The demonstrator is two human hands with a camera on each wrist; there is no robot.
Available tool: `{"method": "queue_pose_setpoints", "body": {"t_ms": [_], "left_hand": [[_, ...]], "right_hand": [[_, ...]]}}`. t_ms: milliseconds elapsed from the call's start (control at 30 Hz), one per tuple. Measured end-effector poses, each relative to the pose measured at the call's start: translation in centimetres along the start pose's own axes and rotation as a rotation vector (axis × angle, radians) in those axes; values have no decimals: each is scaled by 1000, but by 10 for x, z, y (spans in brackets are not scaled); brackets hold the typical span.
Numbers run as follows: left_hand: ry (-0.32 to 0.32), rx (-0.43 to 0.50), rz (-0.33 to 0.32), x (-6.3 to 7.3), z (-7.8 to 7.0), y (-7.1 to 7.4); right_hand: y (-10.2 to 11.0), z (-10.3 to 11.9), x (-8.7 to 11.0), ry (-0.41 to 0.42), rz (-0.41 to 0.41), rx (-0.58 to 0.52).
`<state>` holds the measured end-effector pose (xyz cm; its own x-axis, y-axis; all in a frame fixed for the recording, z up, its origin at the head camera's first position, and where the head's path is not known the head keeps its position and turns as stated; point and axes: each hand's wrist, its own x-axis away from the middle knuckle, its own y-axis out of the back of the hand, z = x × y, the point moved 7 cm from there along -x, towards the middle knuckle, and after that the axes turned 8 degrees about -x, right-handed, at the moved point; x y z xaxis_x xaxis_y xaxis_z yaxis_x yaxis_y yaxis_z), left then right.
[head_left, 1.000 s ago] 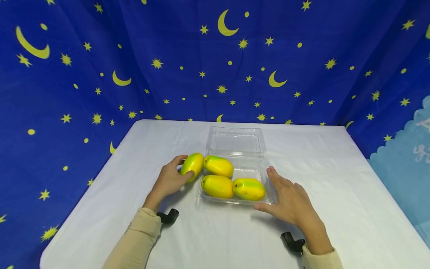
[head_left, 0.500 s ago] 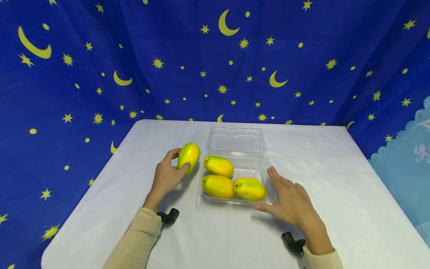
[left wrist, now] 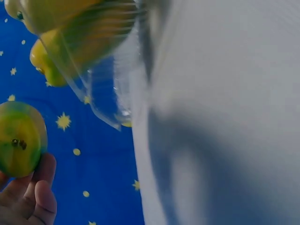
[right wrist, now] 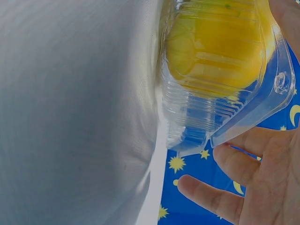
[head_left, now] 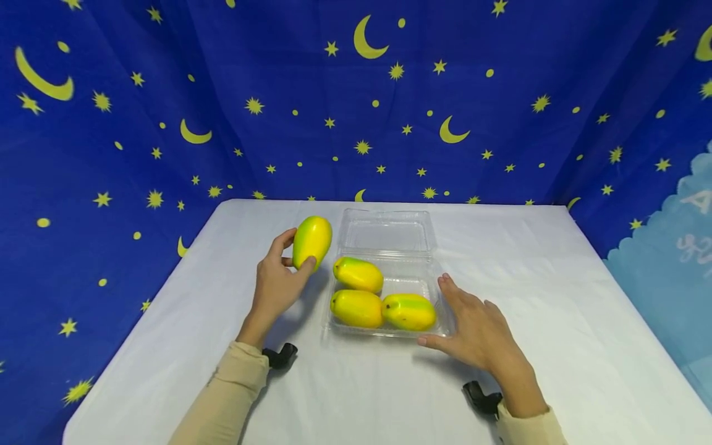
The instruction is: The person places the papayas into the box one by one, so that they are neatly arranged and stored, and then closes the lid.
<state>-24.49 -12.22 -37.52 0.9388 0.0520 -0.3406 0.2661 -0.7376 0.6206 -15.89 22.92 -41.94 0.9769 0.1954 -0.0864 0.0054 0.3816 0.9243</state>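
Nearest: your right hand (head_left: 475, 327), fingers spread, thumb apart, by the right side of the clear box (head_left: 408, 286). Your left hand (head_left: 275, 284) pinches one mango (head_left: 313, 240) aloft, left of it. Three other mangoes (head_left: 356, 308) lie inside; lid (head_left: 385, 236) laid back beyond; farthest, starry blue curtain (head_left: 300, 68).

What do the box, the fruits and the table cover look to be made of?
Box: thin, clear, glossy plastic; fruit shows through its ribbed wall.
Fruits: smooth and softly shiny, with pale highlights; perhaps moulded plastic or foam, though real fruit can't be ruled out.
Cover: matt white cloth, most likely, going by its soft creases.
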Motion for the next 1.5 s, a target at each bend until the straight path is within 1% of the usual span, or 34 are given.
{"method": "queue_pose_setpoints", "body": {"t_ms": [133, 233, 400, 500, 567, 767, 867, 1000, 1200, 1367, 1500], "left_hand": [[-40, 31, 38, -3, -14, -5], [-65, 44, 61, -4, -23, -6], [-98, 62, 55, -7, -36, -7], [-122, 86, 64, -10, -44, -13], [-137, 101, 68, -11, -49, -15], [-181, 113, 61, -13, -63, -17], [-196, 116, 74, -13, -71, -17], [-203, 125, 128, -12, -81, -21], [-219, 120, 228, -9, -97, -34], [-231, 130, 314, -6, -102, -50], [-235, 145, 360, -2, -102, -59]], "right_hand": [[0, -1, 2, -20, 4, -4], [-2, 2, 2, -24, 5, -16], [-3, 6, -2, -6, -5, -17], [1, 3, -1, -10, -13, 3], [2, 3, -1, -9, -13, 10], [3, 1, -2, -8, -4, 10], [2, 1, -2, -4, -6, 9], [1, 1, -2, -1, 1, 6], [0, 2, -2, 6, -2, 16], [0, 2, -2, 5, 5, 15], [0, 2, -2, 3, 6, 23]]}}
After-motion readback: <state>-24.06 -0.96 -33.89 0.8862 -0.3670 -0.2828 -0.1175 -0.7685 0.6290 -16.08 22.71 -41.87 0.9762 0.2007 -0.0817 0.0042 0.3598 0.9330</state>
